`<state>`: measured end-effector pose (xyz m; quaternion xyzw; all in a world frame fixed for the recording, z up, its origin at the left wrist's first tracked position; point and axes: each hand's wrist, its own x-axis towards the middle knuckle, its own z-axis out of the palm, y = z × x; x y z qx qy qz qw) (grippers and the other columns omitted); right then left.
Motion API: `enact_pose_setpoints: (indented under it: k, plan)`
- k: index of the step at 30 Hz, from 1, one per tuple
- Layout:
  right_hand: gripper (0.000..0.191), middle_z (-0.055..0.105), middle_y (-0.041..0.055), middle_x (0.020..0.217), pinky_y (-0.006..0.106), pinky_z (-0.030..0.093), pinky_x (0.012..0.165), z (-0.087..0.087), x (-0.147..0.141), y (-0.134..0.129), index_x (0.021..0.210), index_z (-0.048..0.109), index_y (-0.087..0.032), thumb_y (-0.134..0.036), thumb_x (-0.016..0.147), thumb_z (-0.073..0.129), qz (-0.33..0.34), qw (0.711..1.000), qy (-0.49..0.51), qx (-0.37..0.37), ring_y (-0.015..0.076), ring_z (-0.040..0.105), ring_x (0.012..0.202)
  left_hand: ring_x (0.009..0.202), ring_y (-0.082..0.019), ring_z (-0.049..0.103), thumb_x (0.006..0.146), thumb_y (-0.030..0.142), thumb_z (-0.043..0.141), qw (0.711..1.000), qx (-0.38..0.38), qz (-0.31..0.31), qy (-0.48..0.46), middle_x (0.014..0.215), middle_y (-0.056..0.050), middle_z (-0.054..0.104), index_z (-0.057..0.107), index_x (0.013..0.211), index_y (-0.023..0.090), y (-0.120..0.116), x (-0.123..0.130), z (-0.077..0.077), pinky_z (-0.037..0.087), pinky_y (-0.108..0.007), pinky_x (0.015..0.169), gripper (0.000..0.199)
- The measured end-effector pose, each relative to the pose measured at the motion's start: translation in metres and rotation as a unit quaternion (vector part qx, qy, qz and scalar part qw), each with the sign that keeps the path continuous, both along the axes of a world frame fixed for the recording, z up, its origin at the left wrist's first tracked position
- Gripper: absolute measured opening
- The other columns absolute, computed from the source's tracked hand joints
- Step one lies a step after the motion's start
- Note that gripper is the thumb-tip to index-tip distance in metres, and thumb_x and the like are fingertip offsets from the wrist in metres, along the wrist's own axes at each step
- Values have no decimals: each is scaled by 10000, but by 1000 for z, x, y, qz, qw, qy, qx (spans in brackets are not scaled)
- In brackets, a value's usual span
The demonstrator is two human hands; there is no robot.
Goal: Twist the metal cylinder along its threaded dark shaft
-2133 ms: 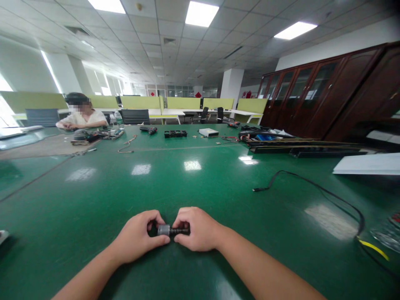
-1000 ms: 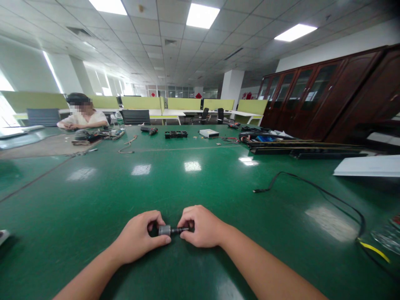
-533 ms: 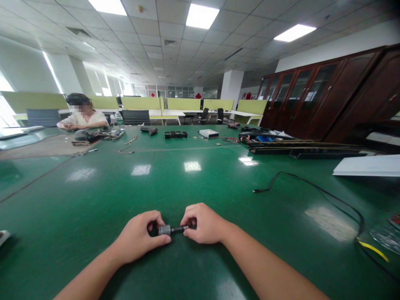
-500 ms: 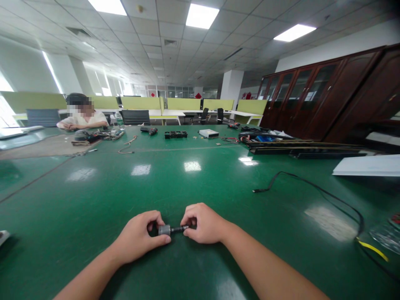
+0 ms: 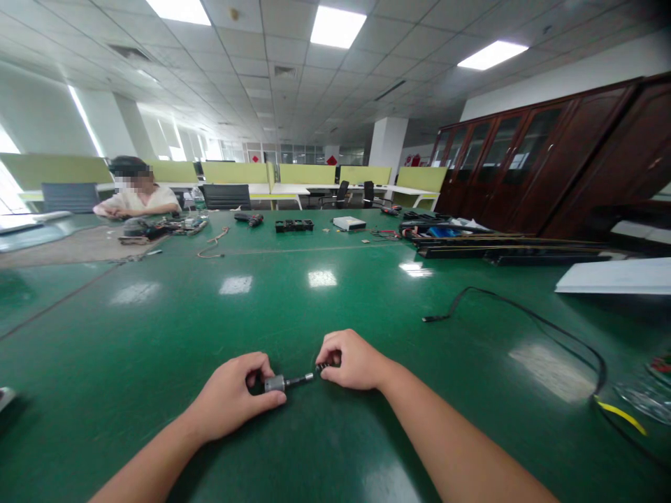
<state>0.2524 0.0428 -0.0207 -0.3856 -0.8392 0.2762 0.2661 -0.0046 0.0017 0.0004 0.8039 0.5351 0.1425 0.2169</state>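
Note:
Low over the table, my left hand (image 5: 233,389) grips a grey metal cylinder with a dark shaft (image 5: 275,383) between thumb and fingers. The shaft points right and ends in a bright metal tip. Just beyond that tip, my right hand (image 5: 354,360) pinches a small dark ribbed piece (image 5: 321,366), partly hidden by the fingers; its exact kind is too small to tell. A narrow gap separates the piece from the shaft's tip.
The green table (image 5: 272,307) stretches ahead. A black cable (image 5: 545,323) curves along the right, near a clear plastic item (image 5: 642,398). Dark rails (image 5: 472,246), a white box (image 5: 349,223) and tools lie at the far side. A person (image 5: 139,195) sits at far left.
My right hand has moved away from the shaft, to the right and slightly up, with the ribbed piece in its fingers. The shaft's tip now shows. My left hand stays almost still.

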Motion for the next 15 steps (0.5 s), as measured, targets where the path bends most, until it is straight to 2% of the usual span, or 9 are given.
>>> enact_pose_setpoints:
  k: [3,15]
  plan:
    - [130,594,-7,673,210,399,534,0,2,0,743,755,-143,-92,632,711,-9,1000,8,-5,99,522,580,714,-177,534,762,520,688,1000,-2,-2,-2,749,23,596,605,769,198,-1,0,2,343,-250,634,333]
    - [154,618,2,708,220,427,567,-1,-7,-5,797,779,-161,-128,654,730,37,999,19,-2,109,541,607,713,-175,528,749,506,705,1000,-1,5,-2,740,28,583,600,761,196,-1,2,1,343,-249,635,327]
